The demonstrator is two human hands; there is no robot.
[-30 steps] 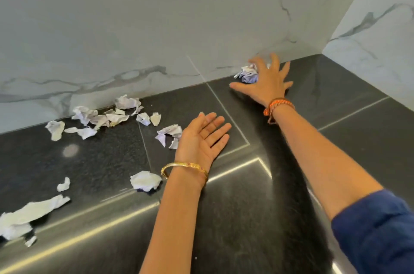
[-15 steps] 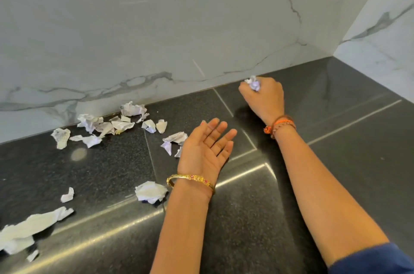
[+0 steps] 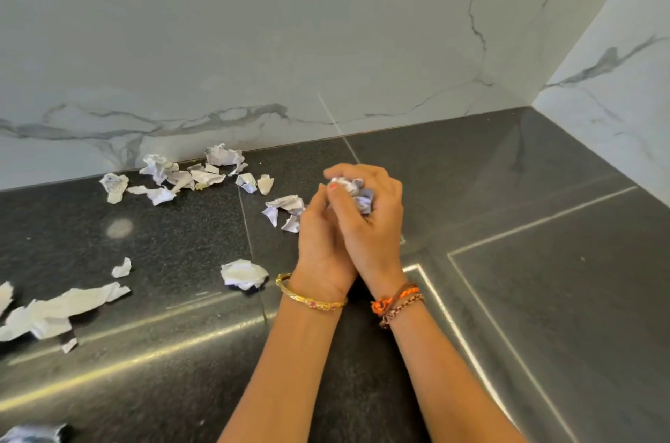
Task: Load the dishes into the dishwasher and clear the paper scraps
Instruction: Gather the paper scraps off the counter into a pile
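Both hands meet over the middle of the black granite counter (image 3: pixel 544 297). My right hand (image 3: pixel 377 221) grips a crumpled white and bluish paper wad (image 3: pixel 357 194), its fingers curled over it. Under and beside it, my left hand (image 3: pixel 321 236) cups upward with its thumb on the wad. Several crumpled paper scraps (image 3: pixel 188 176) lie along the marble wall at left. A small cluster of scraps (image 3: pixel 284 208) sits just left of my hands. One crumpled ball (image 3: pixel 243 274) lies near my left wrist. No dishes or dishwasher show.
A long torn paper strip (image 3: pixel 54 310) lies at the left edge, with a tiny scrap (image 3: pixel 121 268) above it. More crumpled paper (image 3: pixel 32 433) shows at the bottom left corner. Marble walls (image 3: pixel 598 87) close the counter at the back and right.
My right hand closed on the wad near the back wall and carried it back and left to my left hand. The left hand, earlier open palm up, now cups around the wad.
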